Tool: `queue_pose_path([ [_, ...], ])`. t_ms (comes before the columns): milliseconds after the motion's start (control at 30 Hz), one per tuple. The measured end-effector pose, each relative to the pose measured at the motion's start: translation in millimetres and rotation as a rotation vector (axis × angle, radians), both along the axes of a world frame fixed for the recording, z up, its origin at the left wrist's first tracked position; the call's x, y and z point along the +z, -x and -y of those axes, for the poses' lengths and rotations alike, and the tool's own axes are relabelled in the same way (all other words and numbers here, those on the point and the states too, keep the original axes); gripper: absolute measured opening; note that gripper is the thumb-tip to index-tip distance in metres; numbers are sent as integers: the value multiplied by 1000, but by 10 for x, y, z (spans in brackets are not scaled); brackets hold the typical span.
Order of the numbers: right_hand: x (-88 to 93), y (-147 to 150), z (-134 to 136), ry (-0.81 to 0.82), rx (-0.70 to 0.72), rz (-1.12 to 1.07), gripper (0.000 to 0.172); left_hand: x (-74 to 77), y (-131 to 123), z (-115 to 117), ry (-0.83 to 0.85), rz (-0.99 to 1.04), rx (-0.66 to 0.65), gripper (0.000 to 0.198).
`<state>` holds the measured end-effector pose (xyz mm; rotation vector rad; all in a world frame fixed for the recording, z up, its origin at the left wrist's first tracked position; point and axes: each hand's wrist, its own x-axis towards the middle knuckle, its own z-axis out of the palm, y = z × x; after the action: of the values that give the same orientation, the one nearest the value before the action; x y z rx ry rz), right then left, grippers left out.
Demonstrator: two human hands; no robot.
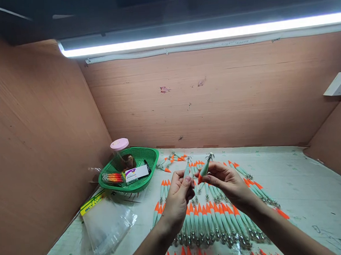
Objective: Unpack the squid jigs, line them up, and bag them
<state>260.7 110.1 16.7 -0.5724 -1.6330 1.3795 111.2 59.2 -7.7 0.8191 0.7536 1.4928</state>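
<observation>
My left hand (179, 194) is closed round a pale green squid jig (187, 168), its crown of hooks pointing up and its lower end hidden by my fingers. Between the fingertips of my right hand (228, 179) is a second squid jig (205, 169), tilted, with its orange tip down and its hooks up. The two jigs are held side by side above the table. Below my hands lie rows of similar orange-and-pale-green jigs (209, 219), packed close with their hooks toward me. Part of the rows is hidden by my hands and forearms.
At the back left, a green basket (144, 150) holds a pink-lidded jar (120, 145), a small white box (136, 174) and a bundle of orange-yellow pieces (112, 178). Clear plastic bags (107, 223) with a yellow header lie before it. Wooden panels (216, 113) enclose the table.
</observation>
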Motion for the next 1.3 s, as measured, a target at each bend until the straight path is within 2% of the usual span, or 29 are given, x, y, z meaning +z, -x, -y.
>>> queue_pose_path([
  [133, -37, -28, 43, 41, 31, -5, 19, -19, 96, -39, 10, -44, 111, 43],
  [267, -73, -88, 31, 96, 43, -30, 23, -11, 357, -164, -48, -245, 288, 42],
  [367, -101, -184, -113, 148, -12, -4, 29, 37, 632, -352, -87, -373, 477, 41],
  [433, -119, -232, -295, 183, -77, 32, 33, 54, 779, -535, -75, -486, 541, 40],
  [500, -139, -227, -522, 189, -122, 107, 35, 31, 851, -761, -23, -634, 509, 33],
  [633, -233, -14, -1001, 160, -150, 287, 41, -130, 788, -1252, 107, -853, 319, 20],
  [733, -389, 251, -1299, 184, -152, 414, 40, -277, 681, -1547, 179, -1024, 220, 19],
  [800, -531, 429, -1443, 198, -171, 539, 33, -371, 621, -1673, 215, -1137, 184, 15],
  [900, -752, 645, -1563, 191, -245, 732, 20, -503, 554, -1746, 265, -1295, 164, 17],
  [1000, -898, 764, -1603, 139, -321, 901, 20, -578, 529, -1719, 304, -1432, 176, 16],
  [1200, -893, 861, -1735, -83, -381, 1069, 23, -504, 631, -1706, 315, -1662, 359, 25],
  [1300, -879, 957, -1822, -184, -379, 1098, 23, -499, 678, -1765, 351, -1737, 389, 25],
])
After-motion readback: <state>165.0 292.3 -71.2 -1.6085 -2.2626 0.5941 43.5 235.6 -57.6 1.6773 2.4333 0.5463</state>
